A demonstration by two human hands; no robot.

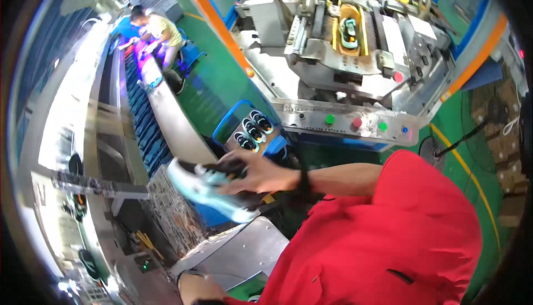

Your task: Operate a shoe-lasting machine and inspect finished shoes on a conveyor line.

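Observation:
My right hand (258, 174) grips a sneaker (208, 191) with a pale blue sole and dark upper, tilted over the side of the conveyor line. Motion smears the shoe's outline. A dark band circles that wrist. At the lower edge, part of my left hand (197, 288) shows as blurred skin beside a metal plate (250, 249); its fingers cannot be made out. Just beyond the held shoe, black-and-white sneakers (254, 130) rest on a blue-framed cart (239, 108).
Ahead stands a machine (344, 116) with coloured push buttons; another sneaker (348, 33) sits in its yellow-edged holder. The conveyor (166, 110) runs along the left, where a person (164, 33) in a yellow top works. A pedestal fan (438, 152) stands at right on green floor.

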